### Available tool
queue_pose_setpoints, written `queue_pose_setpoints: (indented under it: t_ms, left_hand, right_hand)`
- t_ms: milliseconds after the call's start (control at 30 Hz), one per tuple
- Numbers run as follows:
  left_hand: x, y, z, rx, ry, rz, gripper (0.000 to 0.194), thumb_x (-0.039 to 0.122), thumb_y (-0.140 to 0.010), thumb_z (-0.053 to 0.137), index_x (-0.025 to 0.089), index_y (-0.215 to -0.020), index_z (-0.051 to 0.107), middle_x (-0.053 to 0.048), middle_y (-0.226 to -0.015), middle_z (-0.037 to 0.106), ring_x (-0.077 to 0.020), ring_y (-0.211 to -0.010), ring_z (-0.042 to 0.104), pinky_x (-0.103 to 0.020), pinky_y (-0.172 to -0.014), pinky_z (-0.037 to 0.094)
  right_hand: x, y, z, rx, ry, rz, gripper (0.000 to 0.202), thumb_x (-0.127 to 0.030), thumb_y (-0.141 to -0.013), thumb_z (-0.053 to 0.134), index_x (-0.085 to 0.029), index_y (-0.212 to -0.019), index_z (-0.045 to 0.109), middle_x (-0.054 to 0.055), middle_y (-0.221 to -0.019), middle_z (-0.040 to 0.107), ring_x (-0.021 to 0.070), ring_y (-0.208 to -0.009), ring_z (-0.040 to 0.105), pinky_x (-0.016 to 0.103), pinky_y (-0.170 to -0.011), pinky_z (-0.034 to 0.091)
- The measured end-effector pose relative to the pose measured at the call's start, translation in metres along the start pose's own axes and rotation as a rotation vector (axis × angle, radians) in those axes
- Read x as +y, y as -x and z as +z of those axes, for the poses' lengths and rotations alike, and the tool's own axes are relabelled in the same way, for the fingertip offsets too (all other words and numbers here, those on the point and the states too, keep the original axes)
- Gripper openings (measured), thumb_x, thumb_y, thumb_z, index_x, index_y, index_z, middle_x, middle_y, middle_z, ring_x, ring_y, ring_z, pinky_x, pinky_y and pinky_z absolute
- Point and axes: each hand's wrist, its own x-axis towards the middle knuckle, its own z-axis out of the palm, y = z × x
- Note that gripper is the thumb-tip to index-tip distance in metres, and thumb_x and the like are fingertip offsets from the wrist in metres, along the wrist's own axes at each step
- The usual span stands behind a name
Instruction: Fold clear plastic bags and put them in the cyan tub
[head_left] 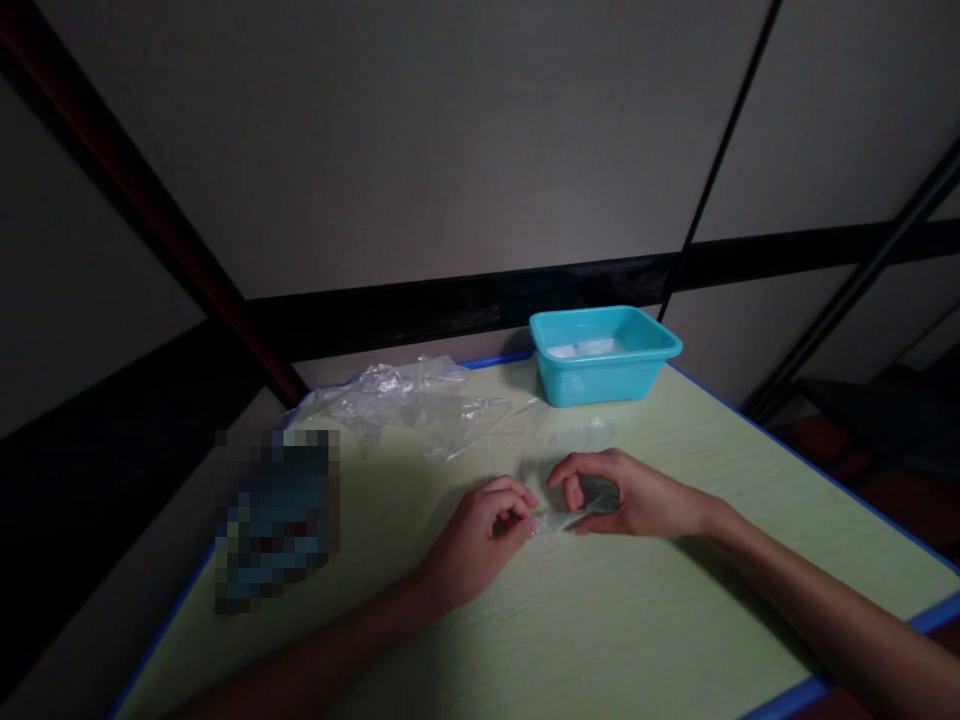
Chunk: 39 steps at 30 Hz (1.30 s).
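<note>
Near the middle of the table, my left hand (487,530) pinches the edge of a small clear plastic piece (553,522) between thumb and fingertips. Just right of it, my right hand (616,495) is curved, its thumb and fingers apart, close to the other end of that plastic. No object shows between the right fingertips. Behind my hands, another clear plastic piece (589,434) lies flat on the table. Crumpled clear plastic (390,395) spreads over the back left of the tabletop.
A turquoise basket (607,378) with something white inside stands at the back right of the pale green table (600,640), which has a blue edge. A blurred-out dark item (277,520) lies at the left. Behind the table rise pale panels (450,140) with a black band.
</note>
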Motion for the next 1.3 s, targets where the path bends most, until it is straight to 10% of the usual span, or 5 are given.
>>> queue_pose_setpoints:
  t_ms: [667, 1300]
  left_hand:
    - [0.0, 0.0, -0.001, -0.019, -0.032, 0.045, 0.012, 0.005, -0.065, 0.053, 0.016, -0.061, 0.051, -0.002, -0.078, 0.058, -0.0131, -0.074, 0.054, -0.022, -0.062, 0.04]
    - [0.002, -0.002, -0.001, 0.0, 0.021, 0.028, 0.015, 0.013, -0.072, 0.051, 0.016, -0.057, 0.052, -0.002, -0.075, 0.057, -0.0141, -0.075, 0.055, -0.024, -0.067, 0.041]
  right_hand:
    - [0.0, 0.001, 0.0, 0.053, -0.064, 0.066, 0.021, -0.023, -0.086, 0.043, -0.015, -0.105, 0.047, -0.003, -0.062, 0.054, 0.009, -0.055, 0.049, 0.021, -0.053, 0.039]
    - [-0.002, -0.004, 0.013, 0.007, -0.158, -0.038, 0.029, -0.022, -0.081, 0.052, -0.016, -0.109, 0.046, 0.004, -0.087, 0.065, 0.0122, -0.079, 0.059, 0.026, -0.07, 0.044]
